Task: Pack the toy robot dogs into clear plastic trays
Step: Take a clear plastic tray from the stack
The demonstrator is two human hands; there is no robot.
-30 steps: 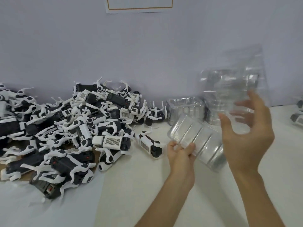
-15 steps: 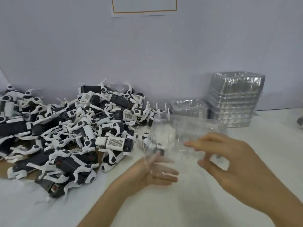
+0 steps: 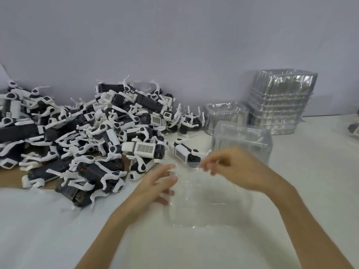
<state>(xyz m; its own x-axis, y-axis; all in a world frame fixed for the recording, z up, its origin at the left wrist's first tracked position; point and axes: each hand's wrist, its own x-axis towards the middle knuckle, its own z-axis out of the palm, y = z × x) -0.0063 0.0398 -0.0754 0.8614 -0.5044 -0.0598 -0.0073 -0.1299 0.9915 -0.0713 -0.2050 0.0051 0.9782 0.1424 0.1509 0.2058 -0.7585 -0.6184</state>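
imo get that clear moulded plastic tray (image 3: 204,199) sitting flat, near-centre on the white table (image 3: 314,171), right hand (image 3: 239,171) pinching its far rim, left hand (image 3: 155,184) straight-fingered on its left edge, before grabbing black-and-white toy robot dogs (image 3: 143,149) from the left.

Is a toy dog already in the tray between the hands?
No, the clear tray is empty; the dogs lie in a pile.

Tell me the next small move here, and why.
Probably let go of the clear tray on the table and send the left hand to the nearest toy dog. The tray looks empty, neither hand holds a dog, and that dog lies loose just beyond the tray's far edge. The right hand is at that edge; its grip is blurred.
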